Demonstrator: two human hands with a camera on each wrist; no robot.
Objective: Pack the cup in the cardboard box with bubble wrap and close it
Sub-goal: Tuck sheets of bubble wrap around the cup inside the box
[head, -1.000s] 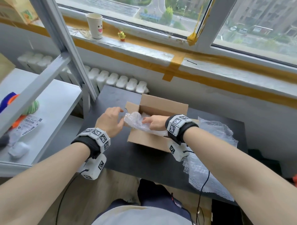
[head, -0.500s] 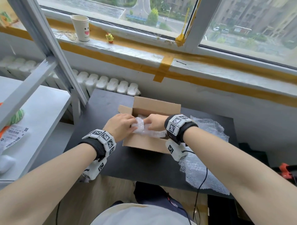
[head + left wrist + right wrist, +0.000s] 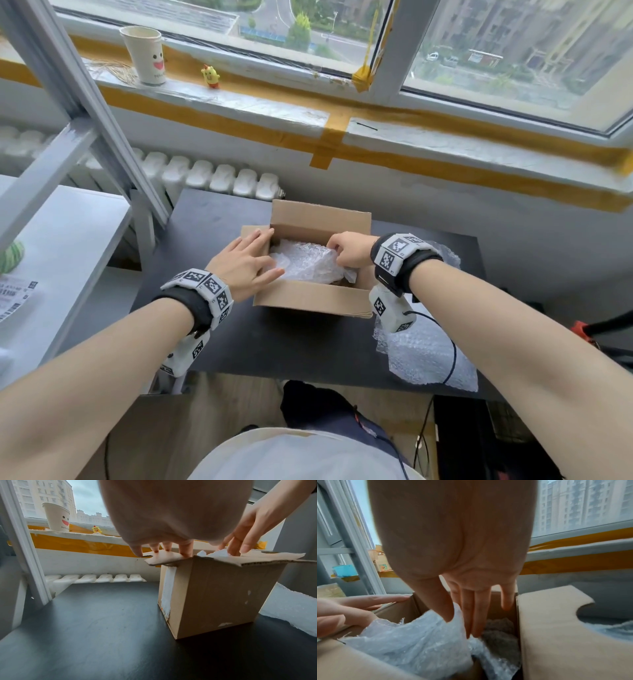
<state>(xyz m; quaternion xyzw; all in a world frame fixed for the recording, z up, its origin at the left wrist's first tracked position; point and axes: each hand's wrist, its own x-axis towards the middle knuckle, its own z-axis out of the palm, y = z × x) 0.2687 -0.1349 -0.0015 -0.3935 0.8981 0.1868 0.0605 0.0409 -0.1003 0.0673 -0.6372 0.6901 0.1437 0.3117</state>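
The cardboard box (image 3: 310, 301) is sitting open on the dark bench (image 3: 212, 219). The left hand (image 3: 245, 265) is lying flat on its left flap, fingers straight. The right hand (image 3: 349, 251) is pinching the bubble wrap (image 3: 308, 265) inside the box, fingers together on it

I see a plain brown cardboard box (image 3: 313, 301), clear bubble wrap (image 3: 308, 263) inside, on a black tabletop (image 3: 212, 222).
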